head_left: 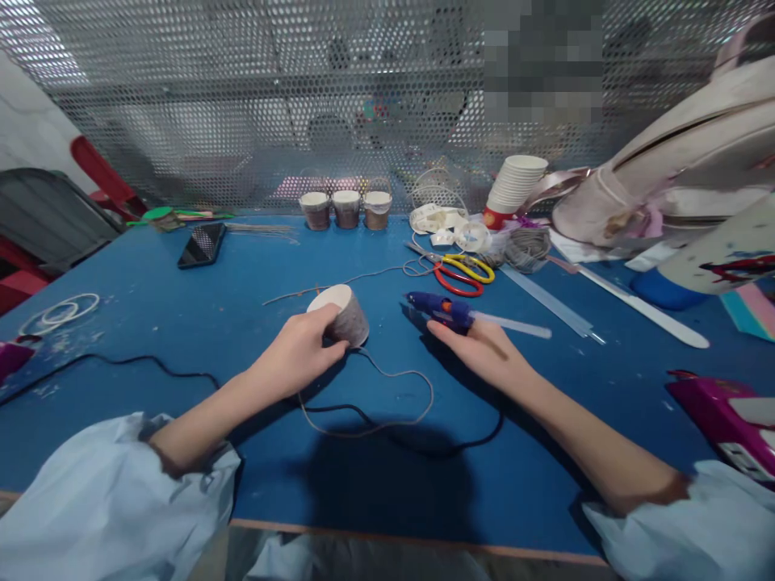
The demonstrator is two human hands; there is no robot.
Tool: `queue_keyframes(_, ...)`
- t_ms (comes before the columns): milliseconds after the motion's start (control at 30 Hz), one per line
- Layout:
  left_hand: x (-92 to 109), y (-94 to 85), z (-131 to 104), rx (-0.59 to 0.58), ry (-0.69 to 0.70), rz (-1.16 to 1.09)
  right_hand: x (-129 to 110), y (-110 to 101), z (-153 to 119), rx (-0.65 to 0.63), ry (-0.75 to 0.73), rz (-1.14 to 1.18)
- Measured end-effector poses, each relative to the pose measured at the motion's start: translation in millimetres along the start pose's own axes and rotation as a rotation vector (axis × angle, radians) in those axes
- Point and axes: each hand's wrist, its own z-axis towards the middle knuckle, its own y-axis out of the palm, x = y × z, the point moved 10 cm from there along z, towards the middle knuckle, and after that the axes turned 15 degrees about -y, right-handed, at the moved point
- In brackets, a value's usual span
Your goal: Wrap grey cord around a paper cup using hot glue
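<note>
From where I'm standing: cup is on the counter's near-middle, in the left hand, fingers gripping it from the left side, thumb low, index over the top edge. Cup is tilted, pale round end up and toward the left, axis running down to the right, grey wall facing right. Can't tell if its lower rim touches down. Right hand is right of the cup, fingers wrapped around the glue gun; trigger finger hidden, so can't tell if it's squeezed. Key relation: gun's long axis lies roughly sideways, nozzle pointing left at the cup and sitting a bit above its middle, glue stick out the back to the right. Clear gap between nozzle and cup, no contact. Left hand is the nearer one, already on it. String leaves the cup's bottom edge and loops slack on the near side, right of it. Black cable also on the near side. Scissors beyond the cup to the right, three small cups straight beyond it, phone far left of it.
</note>
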Motion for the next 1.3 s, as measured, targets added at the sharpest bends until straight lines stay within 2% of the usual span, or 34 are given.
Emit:
queue_keyframes(133,-20.7,-1.7,0.3,-0.032,-0.175,-0.368,-30.3,2.7,-18.3,-0.035,0.001,0.030)
queue_keyframes(233,-26.1,1.5,0.0,-0.042,-0.255,-0.472,-57.9,7.4,-27.3,-0.068,-0.143,0.077)
queue_keyframes(300,-26.7,4.0,-0.3,-0.048,-0.281,-0.512,-66.2,11.8,-30.5,-0.085,-0.217,0.097)
queue_keyframes(567,-28.3,8.6,-5.4,-0.055,-0.308,-0.594,-64.5,27.8,-32.7,-0.185,-0.256,0.116)
queue_keyframes(800,-28.6,8.4,-5.3,-0.051,-0.316,-0.638,-66.1,27.8,-34.6,-0.166,-0.264,0.087)
queue_keyframes(1300,-30.6,9.5,-5.2,-0.025,-0.292,-0.585,-74.0,26.6,-37.2,-0.139,-0.370,0.026)
